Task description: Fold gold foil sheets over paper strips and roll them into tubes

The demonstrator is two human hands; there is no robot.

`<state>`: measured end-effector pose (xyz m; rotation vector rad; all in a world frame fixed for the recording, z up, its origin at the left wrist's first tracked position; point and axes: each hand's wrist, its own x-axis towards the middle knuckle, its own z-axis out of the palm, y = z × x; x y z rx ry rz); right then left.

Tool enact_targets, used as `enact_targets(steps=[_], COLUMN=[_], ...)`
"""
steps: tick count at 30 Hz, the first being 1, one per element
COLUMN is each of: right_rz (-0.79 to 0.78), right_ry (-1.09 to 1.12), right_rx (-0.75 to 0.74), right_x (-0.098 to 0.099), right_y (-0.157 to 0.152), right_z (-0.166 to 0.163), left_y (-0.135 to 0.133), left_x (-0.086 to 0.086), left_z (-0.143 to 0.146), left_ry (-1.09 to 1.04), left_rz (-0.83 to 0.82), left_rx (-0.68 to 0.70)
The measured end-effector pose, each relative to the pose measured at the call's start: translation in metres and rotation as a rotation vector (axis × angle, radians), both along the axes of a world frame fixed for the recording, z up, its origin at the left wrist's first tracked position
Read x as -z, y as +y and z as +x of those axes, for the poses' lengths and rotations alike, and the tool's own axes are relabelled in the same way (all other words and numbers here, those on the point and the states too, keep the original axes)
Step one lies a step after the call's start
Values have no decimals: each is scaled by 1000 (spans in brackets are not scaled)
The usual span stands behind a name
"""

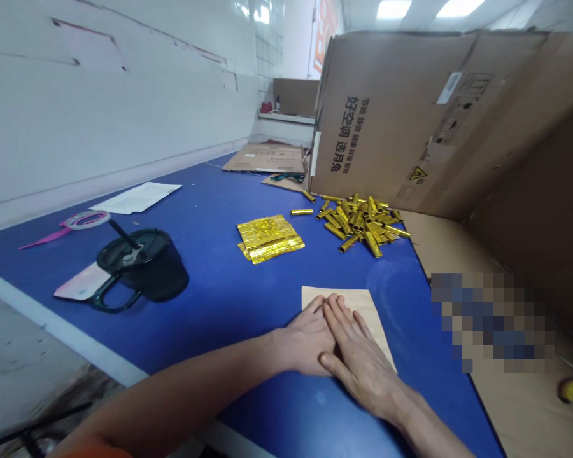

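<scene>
Two bare hands rest on a tan sheet of paper [367,305] at the near side of a blue table [219,312]. The left hand [310,340] lies flat, palm down, its fingers partly covered; whether anything is under its palm cannot be seen. The right hand [358,356] lies across it, fingers stretched out, thumb spread, gripping nothing. From the hands, a few gold foil sheets [270,232] lie overlapping at 11 o'clock. Between 12 and 1 o'clock is a loose heap of small gold tubes [358,222], just beside a big cardboard box [391,121]. At 10 o'clock stands a dark lidded mug [160,270] with a straw.
</scene>
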<state>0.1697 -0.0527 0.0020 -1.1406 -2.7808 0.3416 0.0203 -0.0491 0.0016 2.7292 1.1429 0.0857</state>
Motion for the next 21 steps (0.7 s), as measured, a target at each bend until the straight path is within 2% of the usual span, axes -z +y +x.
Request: enact_targets(steps=[6, 15, 19, 21], right_rz=[82, 114, 145, 222], right_ry=[-127, -222, -223, -206], right_rx=[211, 422, 452, 468], right_x=[7, 8, 8, 7], right_y=[17, 25, 25, 24], right_z=[17, 29, 31, 29], left_y=[4, 12, 13, 13], left_x=[-5, -7, -10, -10], left_z=[-7, -27, -28, -29], left_ry=[-53, -30, -19, -14], left_rz=[-122, -161, -162, -155], left_rx=[-45, -95, -100, -102])
